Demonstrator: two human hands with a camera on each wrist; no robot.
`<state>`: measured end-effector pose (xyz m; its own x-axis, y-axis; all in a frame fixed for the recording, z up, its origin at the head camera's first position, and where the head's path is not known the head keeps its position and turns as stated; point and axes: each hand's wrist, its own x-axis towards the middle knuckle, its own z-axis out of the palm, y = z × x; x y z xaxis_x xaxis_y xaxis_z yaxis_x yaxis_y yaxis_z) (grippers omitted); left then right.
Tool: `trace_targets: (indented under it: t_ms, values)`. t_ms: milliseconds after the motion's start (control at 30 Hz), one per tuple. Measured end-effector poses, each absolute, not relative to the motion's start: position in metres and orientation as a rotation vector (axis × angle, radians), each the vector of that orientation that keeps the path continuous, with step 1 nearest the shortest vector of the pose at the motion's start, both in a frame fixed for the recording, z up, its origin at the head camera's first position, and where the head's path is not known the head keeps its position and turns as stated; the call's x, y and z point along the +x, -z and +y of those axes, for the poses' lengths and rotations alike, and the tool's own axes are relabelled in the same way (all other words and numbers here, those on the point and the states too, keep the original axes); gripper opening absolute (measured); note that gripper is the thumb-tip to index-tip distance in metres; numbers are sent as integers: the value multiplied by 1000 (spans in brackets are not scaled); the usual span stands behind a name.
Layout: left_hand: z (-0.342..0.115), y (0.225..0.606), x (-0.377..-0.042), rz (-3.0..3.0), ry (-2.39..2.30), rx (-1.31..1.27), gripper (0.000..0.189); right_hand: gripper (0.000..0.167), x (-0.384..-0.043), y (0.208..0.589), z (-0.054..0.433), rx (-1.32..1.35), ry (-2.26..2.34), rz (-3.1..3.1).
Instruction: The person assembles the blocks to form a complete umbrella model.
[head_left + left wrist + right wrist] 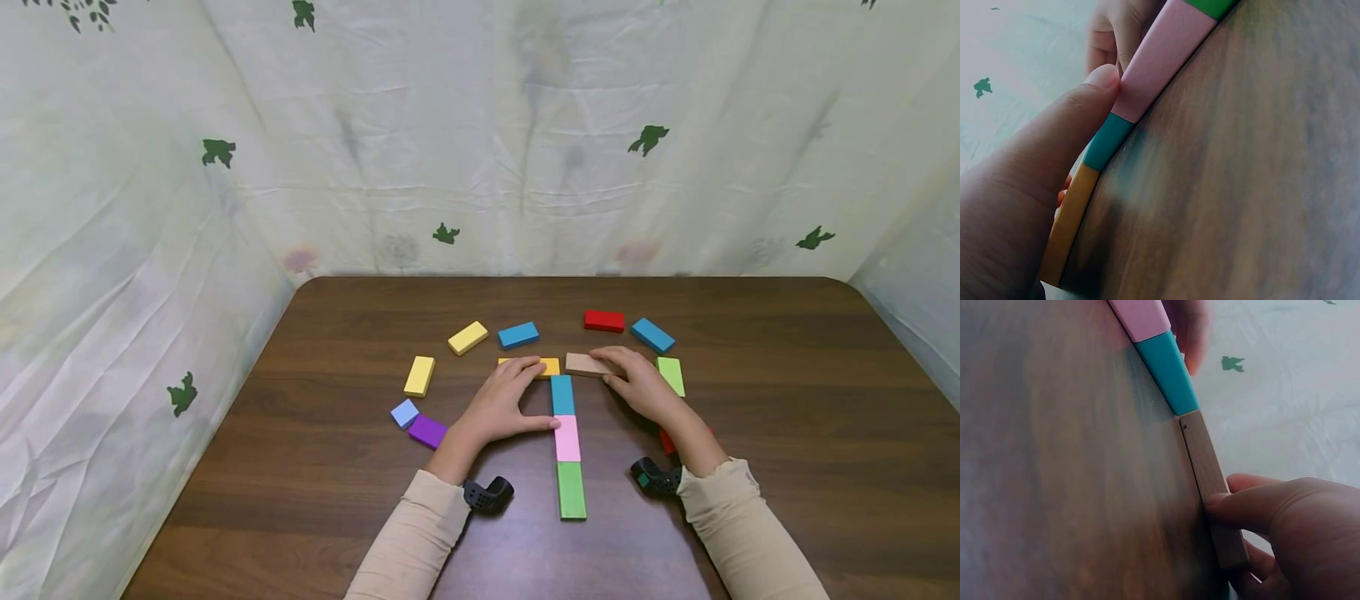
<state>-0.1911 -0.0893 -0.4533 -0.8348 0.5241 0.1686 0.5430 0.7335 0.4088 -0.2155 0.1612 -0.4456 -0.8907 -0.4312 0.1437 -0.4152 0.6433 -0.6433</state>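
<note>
The table (315, 500) was recorded as brown, streaked with darker grain; the cloth (465, 108) was seen to be whitish, patterned with green bird shapes (648, 140). The following were logged: orange block (552, 367), tan block (583, 364), teal block (562, 395), pink block (567, 440), green block (572, 492). Sleeves (416, 533) were noted as beige.

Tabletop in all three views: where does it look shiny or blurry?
Head view: the tabletop carries a pale sheen toward the picture's bottom; left wrist view: blurred, with a bluish reflection beside the teal block; right wrist view: blurred and dim, darker by the wooden block's lower end.
</note>
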Motion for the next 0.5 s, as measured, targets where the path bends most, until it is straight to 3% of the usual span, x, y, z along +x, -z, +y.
trace_targets:
  t_ms: [500]
  values:
    - [-89, 454, -192, -2898, 702, -892, 89, 39, -219, 448, 160, -800, 1147, 2799]
